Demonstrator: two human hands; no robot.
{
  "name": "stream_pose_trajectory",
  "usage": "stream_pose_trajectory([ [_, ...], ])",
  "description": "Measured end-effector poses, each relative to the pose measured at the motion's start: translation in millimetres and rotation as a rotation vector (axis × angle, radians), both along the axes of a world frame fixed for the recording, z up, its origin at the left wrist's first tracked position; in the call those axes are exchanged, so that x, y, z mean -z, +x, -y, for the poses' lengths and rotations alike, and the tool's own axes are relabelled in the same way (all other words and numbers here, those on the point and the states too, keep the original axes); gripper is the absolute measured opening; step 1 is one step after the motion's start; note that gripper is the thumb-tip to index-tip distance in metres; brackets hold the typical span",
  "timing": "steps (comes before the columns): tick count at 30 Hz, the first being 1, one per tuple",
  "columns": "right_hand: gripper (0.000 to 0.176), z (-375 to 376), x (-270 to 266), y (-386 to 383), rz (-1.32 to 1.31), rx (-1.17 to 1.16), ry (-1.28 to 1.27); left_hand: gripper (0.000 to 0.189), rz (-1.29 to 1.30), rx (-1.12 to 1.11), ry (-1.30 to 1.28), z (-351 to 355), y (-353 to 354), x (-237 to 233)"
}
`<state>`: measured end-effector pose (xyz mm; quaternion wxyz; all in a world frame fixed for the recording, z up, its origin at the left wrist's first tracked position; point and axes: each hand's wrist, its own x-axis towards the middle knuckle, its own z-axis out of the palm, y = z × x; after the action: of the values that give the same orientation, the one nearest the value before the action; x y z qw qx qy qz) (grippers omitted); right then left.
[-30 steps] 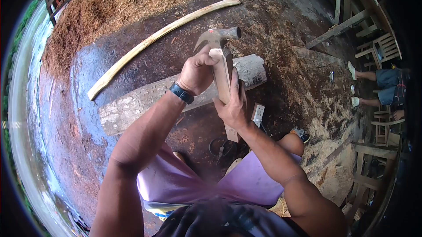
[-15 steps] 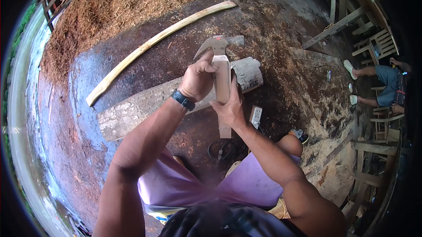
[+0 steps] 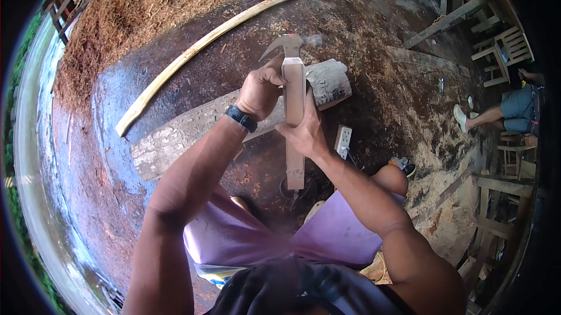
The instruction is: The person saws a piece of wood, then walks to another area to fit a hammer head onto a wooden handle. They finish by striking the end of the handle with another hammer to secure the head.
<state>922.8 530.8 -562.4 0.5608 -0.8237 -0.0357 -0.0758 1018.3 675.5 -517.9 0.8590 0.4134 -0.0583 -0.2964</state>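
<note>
Floor (image 3: 374, 105): dark, stained, scattered with wood shavings.
Left hand (image 3: 261, 92): fingers curled, gripping the claw hammer (image 3: 295, 102) by its left edge, close under the head; dark watch (image 3: 241, 117) at the wrist.
Right hand (image 3: 307, 134): half closed about the same hammer lower down, thumb on the left, fingers along the right edge.
Claw hammer: one, between both hands, head farthest from the body, claw pointing left; handle thick, squared, wooden.
Log (image 3: 198, 131): one, rough, aslant, partly behind hammer and hands.
Power strip (image 3: 343, 141): one, white-faced, near the right forearm.
Wooden strip (image 3: 198, 46): one, pale, long, curved, beyond the log.
Shavings heap (image 3: 146, 11): brown, upper left.
Second person (image 3: 517, 108): far right, blue shorts, light shoes, near wooden frames (image 3: 514, 46).
</note>
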Motion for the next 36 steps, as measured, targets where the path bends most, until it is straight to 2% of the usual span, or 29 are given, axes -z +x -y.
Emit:
stream_pose_trajectory([
  [7, 0.100, -3.0, 3.1, -1.4, -0.029, 0.006, 0.036, 0.070, -0.057, 0.019, -0.003, 0.3, 1.3, 8.7],
  [10, 0.097, -2.8, 10.6, -1.9, -0.021, 0.007, -0.032, 0.067, -0.079, 0.022, -0.002, -1.7, 1.0, 12.5],
  [13, 0.097, -3.6, 10.1, -2.3, -0.040, 0.002, -0.009, 0.072, -0.065, 0.050, 0.018, -4.6, 3.6, 18.5],
  [19, 0.099, -2.8, 8.9, -0.6, -0.034, 0.005, -0.087, 0.077, -0.076, 0.032, 0.055, -5.7, 3.0, 17.5],
  [21, 0.114, -1.6, 4.6, 0.6, -0.096, -0.072, -0.028, 0.078, -0.083, 0.029, 0.057, -6.2, 4.3, 18.8],
  [36, 0.111, -0.9, -2.2, -0.7, -0.065, -0.050, -0.038, 0.086, -0.088, 0.019, 0.043, -3.7, 3.3, 15.8],
])
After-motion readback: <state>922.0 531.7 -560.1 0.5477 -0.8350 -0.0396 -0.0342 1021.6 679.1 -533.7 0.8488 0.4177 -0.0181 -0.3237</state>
